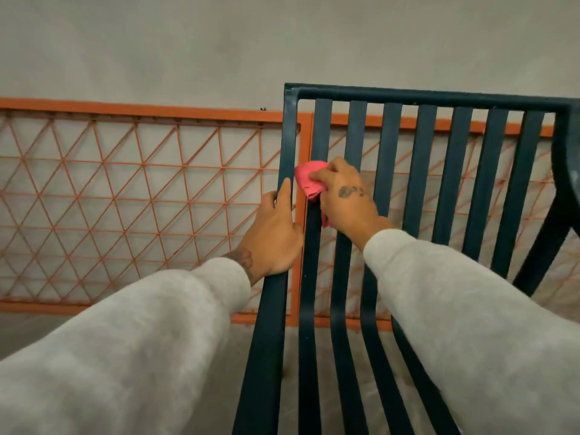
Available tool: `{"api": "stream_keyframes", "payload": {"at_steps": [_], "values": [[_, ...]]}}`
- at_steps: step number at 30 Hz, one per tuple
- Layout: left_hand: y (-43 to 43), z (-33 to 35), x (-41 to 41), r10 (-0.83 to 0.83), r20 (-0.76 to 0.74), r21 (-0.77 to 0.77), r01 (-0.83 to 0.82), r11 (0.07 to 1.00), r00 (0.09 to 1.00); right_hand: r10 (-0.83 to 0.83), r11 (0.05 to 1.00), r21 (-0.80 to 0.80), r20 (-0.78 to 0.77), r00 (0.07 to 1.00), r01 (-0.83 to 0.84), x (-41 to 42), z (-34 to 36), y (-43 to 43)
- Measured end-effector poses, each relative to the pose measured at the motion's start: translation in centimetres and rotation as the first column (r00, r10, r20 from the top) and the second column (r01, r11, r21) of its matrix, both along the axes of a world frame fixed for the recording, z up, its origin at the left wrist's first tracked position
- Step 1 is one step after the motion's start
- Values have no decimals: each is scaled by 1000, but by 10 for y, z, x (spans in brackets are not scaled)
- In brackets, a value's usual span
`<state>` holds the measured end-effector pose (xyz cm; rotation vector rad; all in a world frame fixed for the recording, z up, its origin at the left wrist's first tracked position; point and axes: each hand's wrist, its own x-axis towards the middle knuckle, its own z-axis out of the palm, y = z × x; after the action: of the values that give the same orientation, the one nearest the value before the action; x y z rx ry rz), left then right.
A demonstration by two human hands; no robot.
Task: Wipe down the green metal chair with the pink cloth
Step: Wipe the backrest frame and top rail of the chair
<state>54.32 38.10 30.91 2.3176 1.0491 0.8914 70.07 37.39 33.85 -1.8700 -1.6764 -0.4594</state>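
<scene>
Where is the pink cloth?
In the head view, the pink cloth is just left of centre, bunched under the right hand on the leftmost slat of the chair, beside the left hand holding the side frame.

You have no text, label, brand, number or sign to read anywhere here. The only marks that come close are the dark tattoo marks on the back of your right hand (348, 199) and near the wrist of your left hand (276, 237). Both are too blurred to make out as letters or figures.
</scene>
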Motion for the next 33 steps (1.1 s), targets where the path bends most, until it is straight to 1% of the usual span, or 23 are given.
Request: {"api": "stream_keyframes", "payload": {"at_steps": [2,4,7,8,9,11,12,13,14,16,19,21,24,25,26,29,30,31,33], "values": [[1,0,0,-2,6,-16,2,1000,1000,12,1000,19,23,1000,-13,-3,-27,-4],[0,-2,-1,2,3,-34,-2,999,1000,51,998,-38,83,995,-48,-4,-63,-12],[-2,-2,-1,6,-2,-37,-6,999,1000,114,990,-92,92,989,-105,-10,-115,-29],[-3,-2,-1,4,0,-33,-4,999,1000,124,984,-137,77,989,-112,-12,-130,-35],[-3,-2,-1,4,0,-31,-4,1000,1000,116,968,-230,65,991,-98,-15,-143,-39],[-4,-2,-2,3,0,-27,-3,1000,1000,68,882,-468,11,998,-55,-23,-171,-47],[-4,-2,-2,1,-3,-25,-1,1000,1000,22,843,-536,-46,999,-43,-26,-183,-51],[-5,-1,-3,1,-8,-20,-1,1000,1000,-21,822,-568,-105,994,-43,-27,-191,-53],[-6,-1,-3,1,-16,-15,-1,1000,1000,-46,818,-573,-154,987,-51,-27,-195,-54],[-6,0,-3,5,-21,-11,-6,1000,1000,-51,783,-616,-199,979,-85,-27,-188,-54],[-7,1,-4,10,-23,-24,-10,1000,1000,30,669,-709,-277,960,-225,-26,-168,-60],[-9,1,-5,4,-22,-26,-5,1000,1000,84,597,-737,-334,939,-316,-26,-157,-68],[-8,1,-5,-4,-21,-25,3,1000,1000,123,518,-777,-346,930,-358,-24,-150,-72],[-8,1,-5,-2,-19,-26,1,1000,1000,133,516,-779,-339,931,-357,-23,-149,-71],[-8,1,-4,1,-20,-27,-1,1000,1000,135,533,-771,-330,934,-349,-23,-151,-70],[-8,1,-5,-3,-27,-34,2,999,1000,120,677,-684,-261,958,-272,-26,-165,-64],[-8,1,-5,-4,-31,-30,3,1000,1000,98,708,-666,-238,966,-236,-26,-170,-63],[-8,1,-5,-1,-32,-24,1,1000,999,84,717,-661,-234,969,-222,-26,-172,-62],[-9,1,-5,2,-36,-18,-3,1000,999,113,687,-675,-269,957,-270,-24,-174,-64]]}}
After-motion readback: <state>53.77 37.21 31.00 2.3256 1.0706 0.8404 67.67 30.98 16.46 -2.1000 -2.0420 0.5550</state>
